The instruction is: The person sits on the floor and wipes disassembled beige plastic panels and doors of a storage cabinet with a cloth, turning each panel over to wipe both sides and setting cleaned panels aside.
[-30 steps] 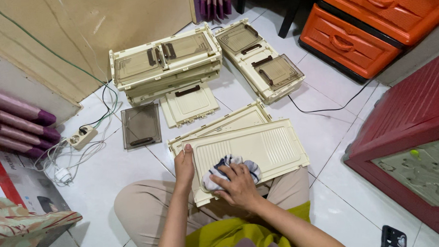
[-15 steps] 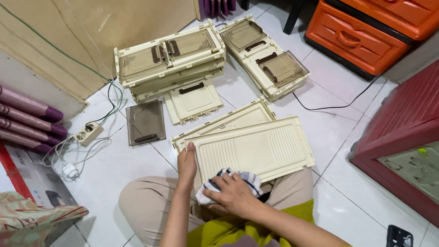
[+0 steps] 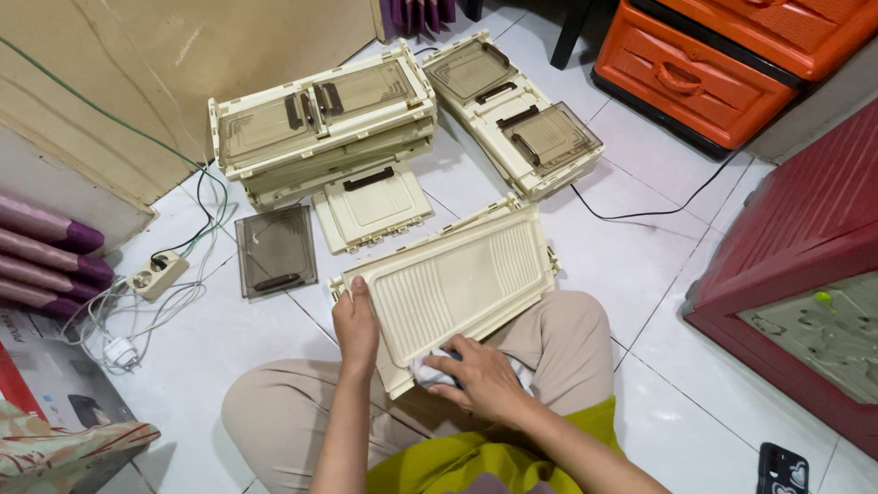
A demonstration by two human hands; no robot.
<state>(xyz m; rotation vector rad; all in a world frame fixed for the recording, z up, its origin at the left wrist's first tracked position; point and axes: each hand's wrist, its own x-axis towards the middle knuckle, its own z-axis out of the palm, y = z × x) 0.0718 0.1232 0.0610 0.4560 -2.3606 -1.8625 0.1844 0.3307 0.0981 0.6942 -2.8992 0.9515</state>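
Cream ribbed plastic panel wiped on the lap, centre frame.

Left hand grips the panel's left edge; right hand presses closed on a white cloth, mostly hidden beneath it, at the panel's near edge.

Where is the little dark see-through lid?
In the head view, the dark lid lies flat on the white floor, left of centre, between the power strip and a small cream panel.

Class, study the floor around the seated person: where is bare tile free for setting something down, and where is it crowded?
Free: the tiles between the ribbed cream panel, the black cable and the red cabinet. Crowded: the stacked cream panels, smoky lid and power strip.
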